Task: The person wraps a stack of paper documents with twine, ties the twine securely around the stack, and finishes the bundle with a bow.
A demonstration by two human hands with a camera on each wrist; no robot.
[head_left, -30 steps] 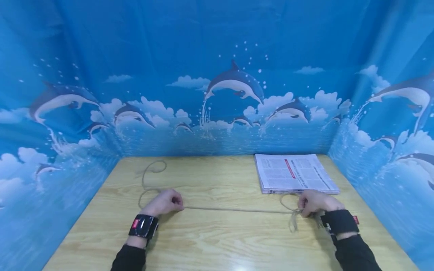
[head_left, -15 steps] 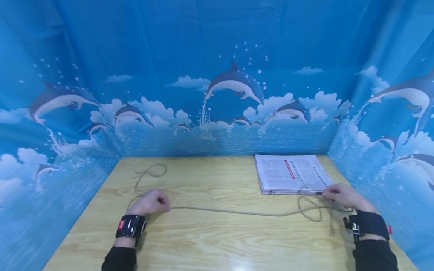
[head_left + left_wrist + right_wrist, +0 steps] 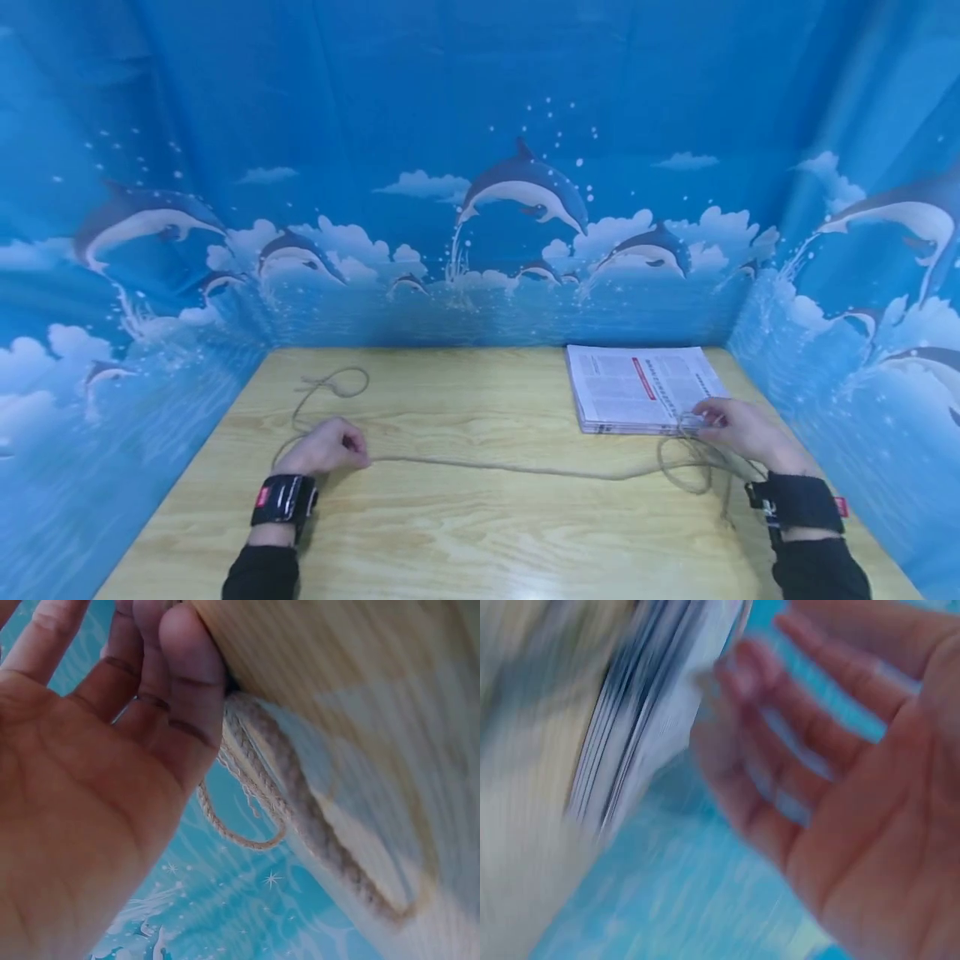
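A thin tan braided rope [image 3: 510,468] runs across the wooden table between both hands, slack near its right end. My left hand [image 3: 327,450] pinches it against the tabletop at left; thumb and fingertips meet there. Behind that hand the rope loops back to a small curl at the far left. My right hand [image 3: 750,433] is at the front right corner of a newspaper stack [image 3: 637,383], with its thumb and fingertips pinching the rope. Loose loops and a frayed end hang beside it. The right wrist view is blurred, with the stack's layered edge [image 3: 622,735] near the fingertips.
The light wooden table [image 3: 450,542] is bounded at the back and sides by a blue dolphin-print curtain [image 3: 480,308]. Black bands [image 3: 806,502] circle both wrists.
Both hands have moved outward, the left one leftward and the right one rightward, then slightly back toward the newspapers. The rope's right part has gone slack and formed loops.
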